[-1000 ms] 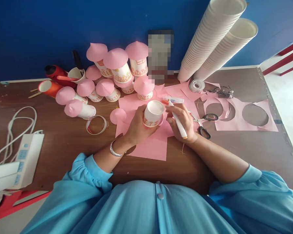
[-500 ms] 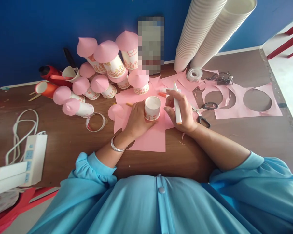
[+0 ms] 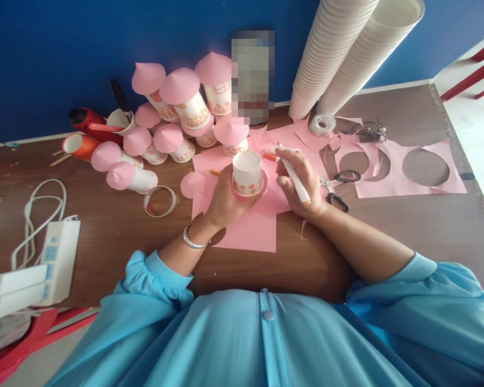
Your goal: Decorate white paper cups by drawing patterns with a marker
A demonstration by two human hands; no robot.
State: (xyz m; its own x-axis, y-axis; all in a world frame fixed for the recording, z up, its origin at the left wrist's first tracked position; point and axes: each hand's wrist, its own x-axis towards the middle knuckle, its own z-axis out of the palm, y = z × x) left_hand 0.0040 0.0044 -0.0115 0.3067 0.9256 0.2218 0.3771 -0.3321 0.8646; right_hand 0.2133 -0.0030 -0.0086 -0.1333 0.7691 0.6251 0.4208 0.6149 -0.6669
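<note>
My left hand [image 3: 225, 200] is closed around a white paper cup [image 3: 248, 172], its fingers wrapping the left side and base. Small red and orange flower drawings run along the cup's lower band, and a pink rim shows beneath it. To the right, my right hand [image 3: 304, 185] grips a white marker [image 3: 296, 177] that slants with its tip up and to the left, apart from the cup. Under both hands lie sheets of pink paper [image 3: 254, 231]. A pair of scissors [image 3: 339, 191] with black handles rests just right of my right hand.
Several decorated cups with pink cone roofs [image 3: 179, 86] stand at the back left. Two tall stacks of paper cups [image 3: 331, 54] lean on the blue wall. A tape roll [image 3: 321, 124], cut pink paper [image 3: 395, 185], a cut cup ring [image 3: 160, 201] and a power strip [image 3: 60, 263] lie on the table.
My left hand has tilted the cup so more of its drawn side and pink rim shows. The marker in my right hand has swung to a more slanted angle.
</note>
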